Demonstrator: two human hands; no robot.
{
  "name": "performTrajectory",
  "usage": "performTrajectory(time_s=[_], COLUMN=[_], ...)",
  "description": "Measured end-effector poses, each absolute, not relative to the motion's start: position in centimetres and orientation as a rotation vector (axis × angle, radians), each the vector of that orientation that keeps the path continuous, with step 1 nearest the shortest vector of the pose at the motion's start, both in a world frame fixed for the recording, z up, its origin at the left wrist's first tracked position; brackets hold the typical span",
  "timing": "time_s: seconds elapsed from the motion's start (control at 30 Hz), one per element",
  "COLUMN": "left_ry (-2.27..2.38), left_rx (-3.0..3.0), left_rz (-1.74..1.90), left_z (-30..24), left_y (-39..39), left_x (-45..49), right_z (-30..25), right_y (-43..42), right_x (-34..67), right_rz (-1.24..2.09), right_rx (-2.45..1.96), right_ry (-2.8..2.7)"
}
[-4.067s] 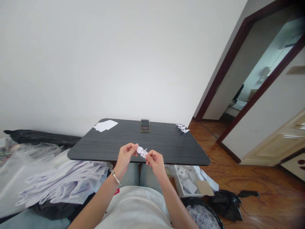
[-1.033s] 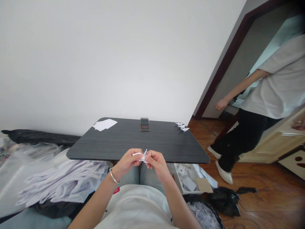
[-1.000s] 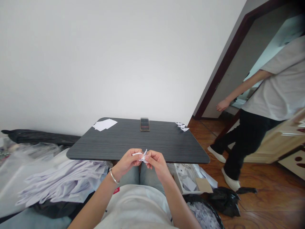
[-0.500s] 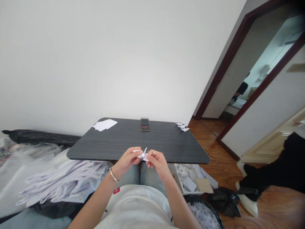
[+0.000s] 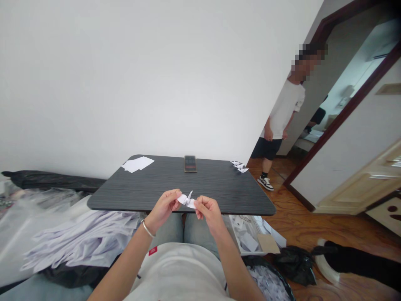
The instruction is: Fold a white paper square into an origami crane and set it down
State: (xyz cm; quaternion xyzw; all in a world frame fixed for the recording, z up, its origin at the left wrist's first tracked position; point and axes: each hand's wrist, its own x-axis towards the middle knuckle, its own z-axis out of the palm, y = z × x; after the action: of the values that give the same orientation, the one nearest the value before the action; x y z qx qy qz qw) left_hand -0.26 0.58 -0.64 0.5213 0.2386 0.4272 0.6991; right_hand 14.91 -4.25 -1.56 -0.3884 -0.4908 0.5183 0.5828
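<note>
A small white folded paper crane (image 5: 187,200) is held between both hands, just above the near edge of the dark table (image 5: 219,188). My left hand (image 5: 163,207) pinches its left wing, with a silver bracelet on that wrist. My right hand (image 5: 208,209) pinches its right wing. Both hands hover over my lap.
On the table lie a phone (image 5: 190,163), loose white sheets (image 5: 138,164) at the far left and finished paper cranes (image 5: 240,167) at the far right. Crumpled paper (image 5: 84,238) piles at my left, a box of paper (image 5: 247,240) and black bags at my right. Another person (image 5: 280,121) stands by the doorway.
My hands have drawn slightly apart, stretching the crane's wings outward. Another person walked through the room at the right; a person now stands by the doorway.
</note>
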Motion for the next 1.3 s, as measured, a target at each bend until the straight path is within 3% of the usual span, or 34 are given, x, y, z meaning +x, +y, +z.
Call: performTrajectory(time_s=[0.5, 0.77, 1.3], left_ry=[0.506, 0.545, 1.041], left_rx=[0.902, 0.947, 1.679], left_rz=[0.936, 1.109, 1.320], left_z=[-1.2, -0.3, 0.3], left_y=[1.1, 1.5, -0.1], left_x=[-0.4, -1.5, 0.3], right_z=[-2.7, -2.7, -3.1], right_y=[-2.9, -2.5, -3.5], right_x=[15.2, 15.8, 13.9], right_rz=[1.394, 1.403, 0.987], right_rx=[-0.797, -0.751, -1.028], right_ry=[-0.819, -0.696, -0.973])
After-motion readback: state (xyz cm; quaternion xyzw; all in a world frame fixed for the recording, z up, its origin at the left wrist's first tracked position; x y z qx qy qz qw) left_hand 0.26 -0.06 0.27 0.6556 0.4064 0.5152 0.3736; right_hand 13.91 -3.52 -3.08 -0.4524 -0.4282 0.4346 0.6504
